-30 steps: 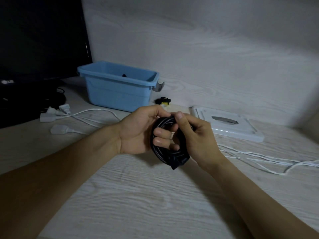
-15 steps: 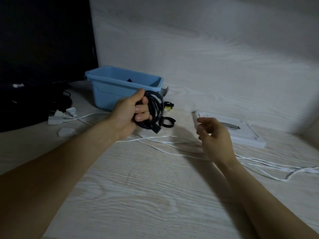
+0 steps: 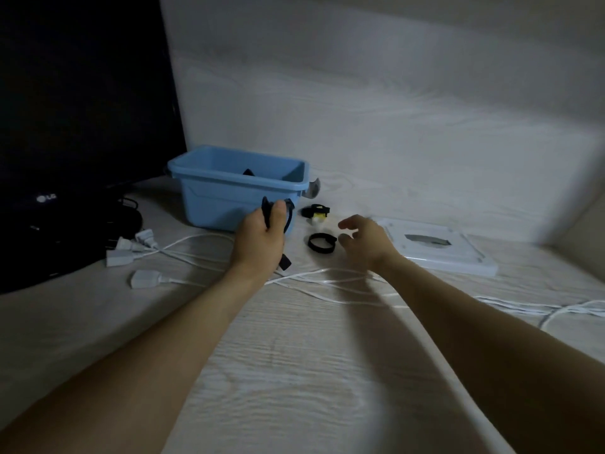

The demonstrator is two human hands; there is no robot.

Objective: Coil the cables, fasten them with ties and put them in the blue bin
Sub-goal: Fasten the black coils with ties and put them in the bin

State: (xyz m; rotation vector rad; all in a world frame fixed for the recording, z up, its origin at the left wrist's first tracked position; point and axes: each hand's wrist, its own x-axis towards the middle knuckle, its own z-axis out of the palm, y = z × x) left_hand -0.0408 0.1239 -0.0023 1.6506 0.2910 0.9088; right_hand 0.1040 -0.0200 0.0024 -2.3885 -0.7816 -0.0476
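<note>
While the left hand (image 3: pixel 260 239) grips the coiled black cable (image 3: pixel 276 221), the right hand (image 3: pixel 365 239), fingers loosely apart, hovers just right of the looped tie (image 3: pixel 321 244), nearer it.

Black coiled cable (image 3: pixel 269 213): the left hand (image 3: pixel 258 240) is covering most of it, only loop tops and one plug end showing.
Dark item (image 3: pixel 248 172) inside the blue bin (image 3: pixel 239 188): the rim is hiding all but a tip; unidentifiable.
White cable (image 3: pixel 540 311): the right edge is cutting it off.
Monitor (image 3: pixel 82 109): the left and top edges are cropping it.
Right hand (image 3: pixel 363 239): fingers are blurring.
Yellow-and-black piece (image 3: pixel 317 213): too small to tell.
</note>
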